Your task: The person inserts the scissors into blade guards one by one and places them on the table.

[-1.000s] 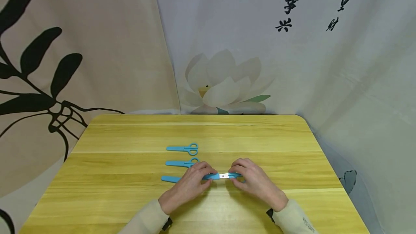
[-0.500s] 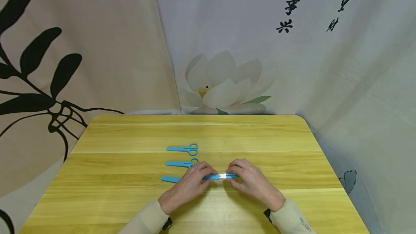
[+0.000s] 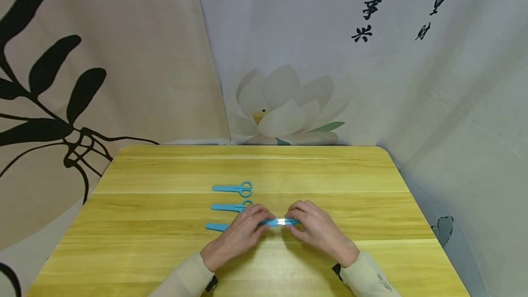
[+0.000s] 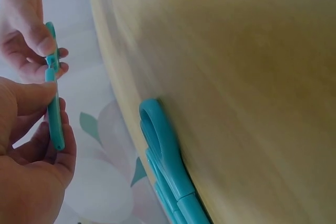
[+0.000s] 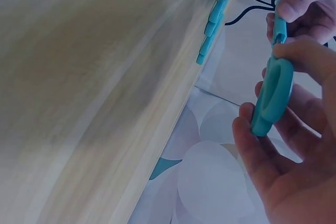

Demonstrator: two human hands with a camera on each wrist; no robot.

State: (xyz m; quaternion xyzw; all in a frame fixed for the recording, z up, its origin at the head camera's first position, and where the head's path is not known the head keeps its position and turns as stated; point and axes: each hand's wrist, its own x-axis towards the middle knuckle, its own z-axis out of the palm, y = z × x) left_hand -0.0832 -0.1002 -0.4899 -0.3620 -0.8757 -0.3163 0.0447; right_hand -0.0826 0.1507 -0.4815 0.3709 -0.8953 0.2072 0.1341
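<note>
Between both hands is a pair of blue scissors [image 3: 292, 221] held level, with a short stretch of shiny blade [image 3: 281, 222] bare between handles and cover. My left hand [image 3: 241, 230] pinches the blue blade cover [image 4: 55, 121] between thumb and fingers. My right hand [image 3: 319, 230] grips the handles, whose finger loop [image 5: 287, 80] shows in the right wrist view. Three more covered blue scissors lie in a column on the table: the far pair [image 3: 231, 188] in full, the middle pair [image 3: 228, 206] and the near pair [image 3: 216, 226] partly hidden behind my left hand.
The wooden table [image 3: 165, 260] has rounded far corners. Behind it hangs a pale cloth backdrop [image 3: 173, 58] printed with dark leaves, a lotus and black characters.
My right hand has moved a little left with the handles, so less blade shows between them and the cover. My left hand has stayed nearly still.
</note>
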